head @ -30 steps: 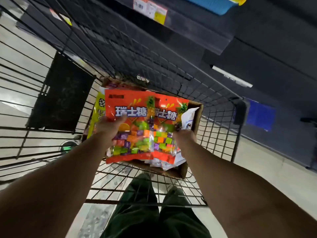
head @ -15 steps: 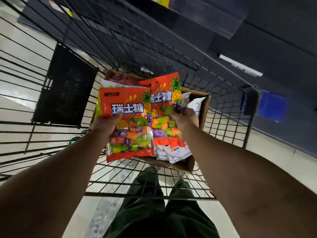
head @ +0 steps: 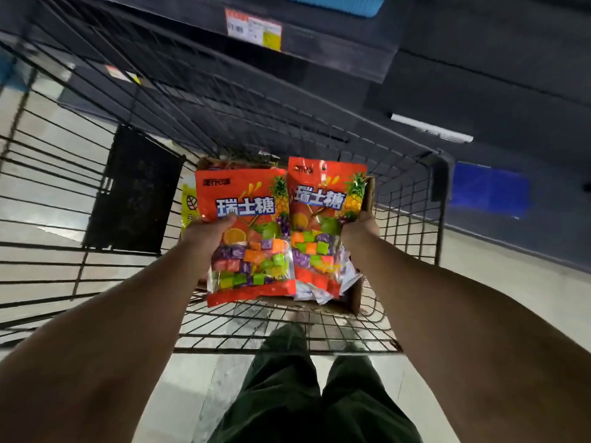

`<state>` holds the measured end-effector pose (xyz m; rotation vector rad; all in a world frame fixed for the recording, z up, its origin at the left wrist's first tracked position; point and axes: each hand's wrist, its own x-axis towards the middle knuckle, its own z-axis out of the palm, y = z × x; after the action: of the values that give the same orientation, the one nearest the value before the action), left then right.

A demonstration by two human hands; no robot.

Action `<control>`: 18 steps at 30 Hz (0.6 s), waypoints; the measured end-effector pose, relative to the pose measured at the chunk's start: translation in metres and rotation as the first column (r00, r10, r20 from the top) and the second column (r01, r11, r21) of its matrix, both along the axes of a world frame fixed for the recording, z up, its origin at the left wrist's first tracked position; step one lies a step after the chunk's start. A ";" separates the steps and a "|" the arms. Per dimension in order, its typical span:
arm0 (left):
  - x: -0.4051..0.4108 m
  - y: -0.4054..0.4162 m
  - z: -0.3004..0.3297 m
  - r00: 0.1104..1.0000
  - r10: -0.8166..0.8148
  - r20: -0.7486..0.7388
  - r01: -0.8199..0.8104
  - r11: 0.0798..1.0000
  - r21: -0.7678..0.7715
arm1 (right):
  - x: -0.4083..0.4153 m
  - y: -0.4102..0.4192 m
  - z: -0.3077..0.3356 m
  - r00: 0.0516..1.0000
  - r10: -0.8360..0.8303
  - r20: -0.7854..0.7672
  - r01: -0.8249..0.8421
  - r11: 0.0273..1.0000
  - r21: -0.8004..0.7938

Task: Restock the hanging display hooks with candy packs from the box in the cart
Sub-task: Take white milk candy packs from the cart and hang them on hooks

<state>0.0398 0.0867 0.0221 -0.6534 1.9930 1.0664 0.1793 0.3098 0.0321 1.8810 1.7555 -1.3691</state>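
You are gripping one soft, crinkly candy pack (head: 248,238) in your left hand (head: 208,231) and another pack (head: 321,225) in your right hand (head: 359,230) at mid-frame, each probably light and floppy, so pinching near the stiffer top seal is looking safest.

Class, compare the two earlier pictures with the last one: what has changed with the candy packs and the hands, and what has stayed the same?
The two packs, overlapping a second ago, now sit side by side: the left hand holds the left pack, the right hand has drawn the right pack rightward and upright. Both hands kept their grip. The box stays in the cart.
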 end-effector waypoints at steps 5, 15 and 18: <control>0.021 0.028 0.009 0.995 -0.088 -0.042 0.090 0.996 0.030 | 0.039 0.020 0.015 0.971 -0.197 -0.133 0.195 0.980 -0.030; 0.054 0.080 0.050 0.954 -0.105 -0.280 0.148 0.980 0.137 | 0.088 0.048 0.049 0.949 0.012 -0.316 -0.041 0.996 -0.085; 0.061 0.061 0.038 0.968 -0.087 -0.235 0.086 0.996 -0.018 | 0.098 0.029 0.040 0.960 -0.003 -0.279 -0.026 0.995 -0.101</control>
<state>0.1006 0.1474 0.0603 -0.4551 2.2078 1.1274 0.2775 0.3384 0.0720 1.6882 1.7733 -1.7578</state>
